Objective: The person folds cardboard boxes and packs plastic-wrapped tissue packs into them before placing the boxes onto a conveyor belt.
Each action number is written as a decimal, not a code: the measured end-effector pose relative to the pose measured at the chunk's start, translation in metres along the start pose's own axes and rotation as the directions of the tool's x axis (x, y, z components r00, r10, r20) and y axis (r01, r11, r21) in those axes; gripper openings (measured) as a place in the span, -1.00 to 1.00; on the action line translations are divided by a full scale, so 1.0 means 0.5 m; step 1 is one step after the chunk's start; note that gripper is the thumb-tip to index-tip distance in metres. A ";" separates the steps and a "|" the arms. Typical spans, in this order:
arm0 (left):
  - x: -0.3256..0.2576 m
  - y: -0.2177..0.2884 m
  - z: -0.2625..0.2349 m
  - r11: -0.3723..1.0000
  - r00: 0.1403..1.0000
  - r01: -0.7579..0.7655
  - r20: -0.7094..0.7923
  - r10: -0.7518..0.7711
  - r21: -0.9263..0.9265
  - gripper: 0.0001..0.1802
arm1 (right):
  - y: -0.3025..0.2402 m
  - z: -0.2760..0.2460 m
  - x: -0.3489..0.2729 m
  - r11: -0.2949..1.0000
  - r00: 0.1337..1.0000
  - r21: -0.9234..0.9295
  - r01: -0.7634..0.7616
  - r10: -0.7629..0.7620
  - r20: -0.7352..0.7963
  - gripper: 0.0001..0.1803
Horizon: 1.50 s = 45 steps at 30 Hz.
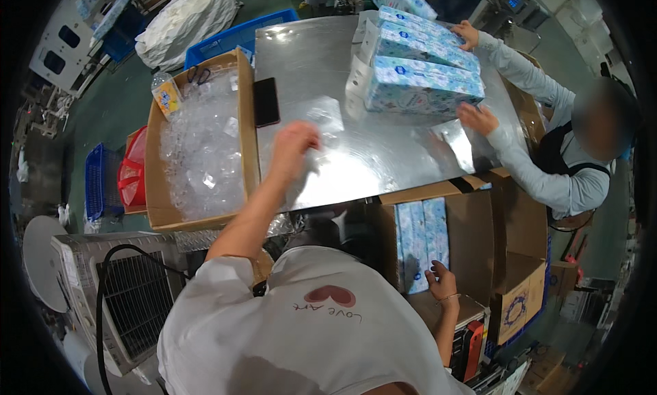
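Note:
My left hand [295, 145] is over the metal table [349, 166], its fingers curled and smeared by motion. Whether it holds anything does not show. Just beyond it lies a flat piece of clear plastic [326, 114]. Down at the right, my right hand [443, 284] is at the near end of blue-and-white floral tissue packs [422, 237] inside an open cardboard box [472, 234]. Its fingers are apart and touch or nearly touch the packs. More wrapped tissue packs [424, 83] lie in a row at the table's far right, between a co-worker's two hands [479, 118].
Left of the table a cardboard box [248, 131] holds crumpled clear plastic, scissors [198, 74] and a bottle [165, 94]. A black phone [266, 102] lies at the table's left edge. Behind stands a blue bin [236, 35]. The co-worker [568, 128] stands at the right.

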<state>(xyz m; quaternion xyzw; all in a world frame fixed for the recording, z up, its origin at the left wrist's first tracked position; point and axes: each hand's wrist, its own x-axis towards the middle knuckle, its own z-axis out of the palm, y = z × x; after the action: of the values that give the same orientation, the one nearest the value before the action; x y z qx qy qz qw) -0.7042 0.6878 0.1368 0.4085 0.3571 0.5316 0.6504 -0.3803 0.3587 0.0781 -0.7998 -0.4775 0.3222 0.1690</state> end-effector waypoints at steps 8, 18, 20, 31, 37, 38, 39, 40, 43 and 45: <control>-0.199 -0.183 0.296 0.717 0.463 -0.547 0.869 -0.171 0.432 -0.64 | 0.023 -0.082 -0.050 0.999 0.989 0.007 -0.038 0.038 -0.140 -0.66; 0.204 0.012 -0.181 0.409 0.863 -0.285 0.046 0.504 0.867 -0.82 | -0.013 -0.057 0.042 0.999 0.995 -0.002 -0.038 0.038 -0.094 -0.64; 0.261 0.024 -0.308 0.257 0.812 -0.089 -0.079 0.578 0.962 -0.80 | -0.079 -0.059 0.094 0.999 0.997 -0.045 0.002 -0.006 -0.081 -0.70; 0.603 -0.019 -0.581 0.067 0.976 0.164 -0.172 0.130 0.984 -0.66 | -0.414 -0.067 0.383 0.938 0.947 -0.170 0.302 -0.273 0.172 -0.59; 0.649 -0.096 -0.690 -0.202 0.905 0.276 -0.325 -0.274 0.940 -0.45 | -0.481 -0.079 0.451 0.932 0.931 -0.170 0.320 -0.277 0.236 -0.61; 0.644 -0.083 -0.680 -0.175 0.838 0.358 -0.398 -0.373 0.917 -0.39 | -0.481 -0.079 0.463 0.922 0.922 -0.173 0.347 -0.301 0.245 -0.61; 0.635 -0.071 -0.687 -0.112 0.827 0.298 -0.315 -0.466 0.948 -0.35 | -0.482 -0.088 0.470 0.908 0.909 -0.178 0.379 -0.328 0.258 -0.61; 0.612 -0.070 -0.685 -0.126 0.864 0.215 -0.249 -0.439 0.968 -0.37 | -0.485 -0.094 0.483 0.901 0.900 -0.170 0.400 -0.351 0.258 -0.61; 0.447 -0.077 -0.691 -0.143 0.915 0.073 -0.123 -0.384 0.987 -0.39 | -0.513 -0.106 0.529 0.878 0.869 -0.121 0.463 -0.423 0.258 -0.61; 0.329 -0.055 -0.626 -0.275 0.883 0.122 -0.231 -0.408 0.954 -0.37 | -0.526 -0.107 0.559 0.858 0.848 -0.111 0.502 -0.462 0.261 -0.62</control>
<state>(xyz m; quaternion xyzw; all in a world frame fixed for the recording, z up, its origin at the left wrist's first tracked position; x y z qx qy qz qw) -0.9451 0.8943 -0.0222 0.7116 0.6505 -0.1403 0.2254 -0.4225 0.7326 0.1705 -0.6237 -0.7058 0.3143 0.1187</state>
